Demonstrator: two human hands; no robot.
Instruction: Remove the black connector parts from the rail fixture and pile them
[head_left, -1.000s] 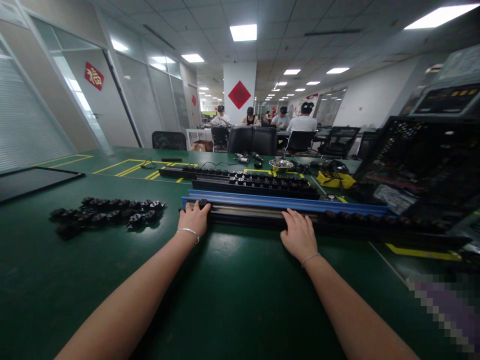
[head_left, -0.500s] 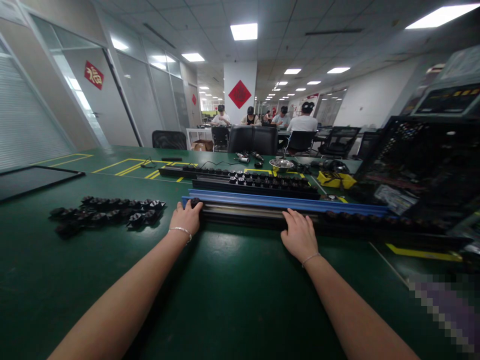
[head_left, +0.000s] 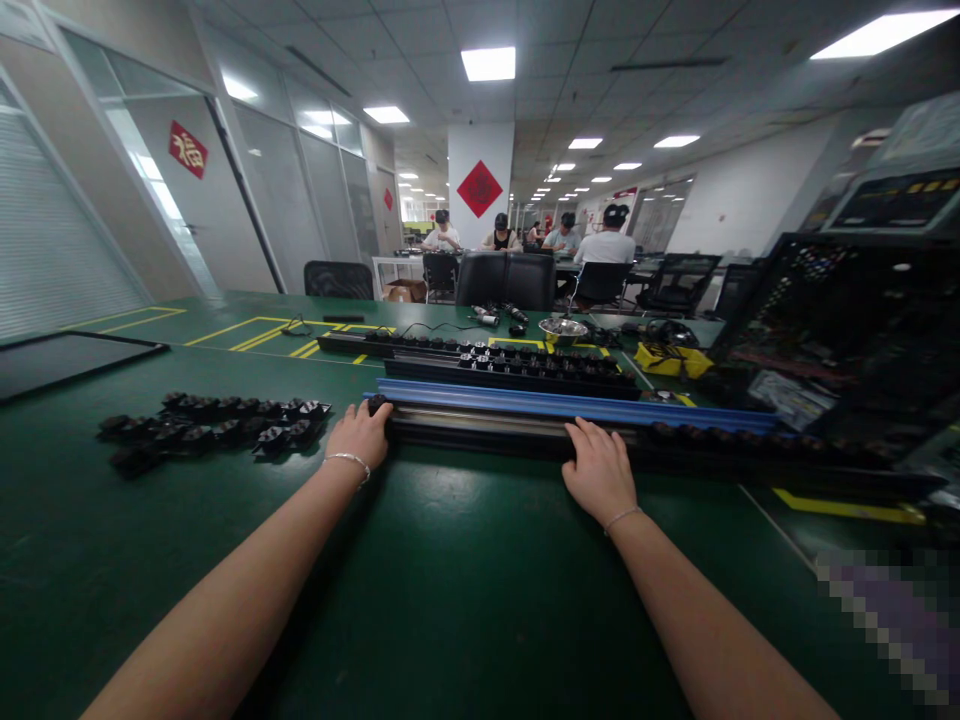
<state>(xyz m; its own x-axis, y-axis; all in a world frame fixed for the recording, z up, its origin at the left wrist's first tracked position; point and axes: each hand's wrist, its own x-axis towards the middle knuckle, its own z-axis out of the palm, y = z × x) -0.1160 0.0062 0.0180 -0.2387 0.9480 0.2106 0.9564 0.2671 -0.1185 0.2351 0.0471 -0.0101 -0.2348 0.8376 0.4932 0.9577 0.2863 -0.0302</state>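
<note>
The head camera looks from the wearer's own head, forward and slightly down across the green table [head_left: 465, 590], whose near part fills the bottom of the frame. The forearms [head_left: 225, 600] enter from the lower edge, close to the lens; the left hand [head_left: 360, 436] and right hand [head_left: 602, 472] lie farther out, just below centre. The wide view also reaches a distant pillar [head_left: 461, 150] and the ceiling [head_left: 420, 60].
</note>
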